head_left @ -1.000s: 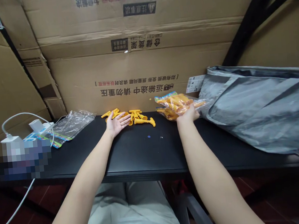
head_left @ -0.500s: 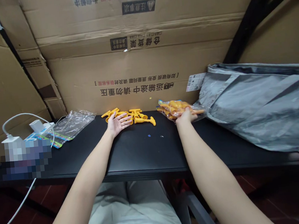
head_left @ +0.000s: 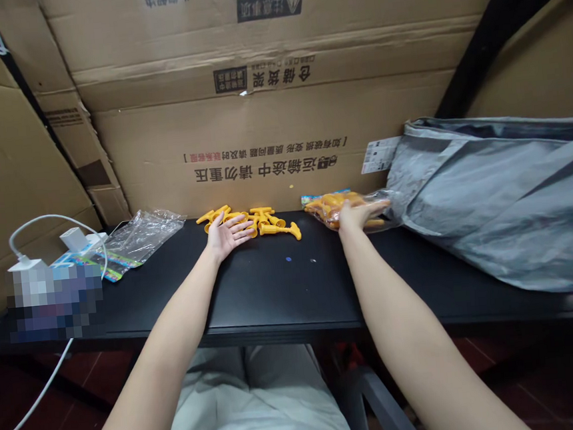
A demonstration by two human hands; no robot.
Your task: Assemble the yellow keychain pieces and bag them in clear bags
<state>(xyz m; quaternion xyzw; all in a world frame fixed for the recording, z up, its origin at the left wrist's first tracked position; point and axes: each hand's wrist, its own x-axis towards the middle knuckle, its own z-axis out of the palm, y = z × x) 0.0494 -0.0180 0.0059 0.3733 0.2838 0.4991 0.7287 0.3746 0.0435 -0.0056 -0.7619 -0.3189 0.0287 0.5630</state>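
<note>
My left hand [head_left: 229, 236] lies palm up at the back of the black table, fingers spread, with nothing in it. It rests against a small pile of yellow plastic pieces [head_left: 265, 218] with T-shaped ends and flared cups, and covers part of them. One separate yellow piece [head_left: 280, 229] lies on its side just right of that hand. Farther right, a clear plastic bag [head_left: 327, 213] holds more orange-yellow pieces. On top of this bag, touching it, is my right hand [head_left: 355, 217], its fingers stretched out to the right.
Left on the table [head_left: 273, 296] lie a flattened clear bag [head_left: 142, 235] with a coloured header, white chargers [head_left: 27, 272] with a cable, and a blurred-out item. A grey fabric bag [head_left: 497, 210] stands at right. Printed cardboard [head_left: 268, 123] walls the back.
My right hand has shifted over the bag of pieces, and its fingers now stretch farther right. The left hand stays in place. The whole view has moved slightly.
</note>
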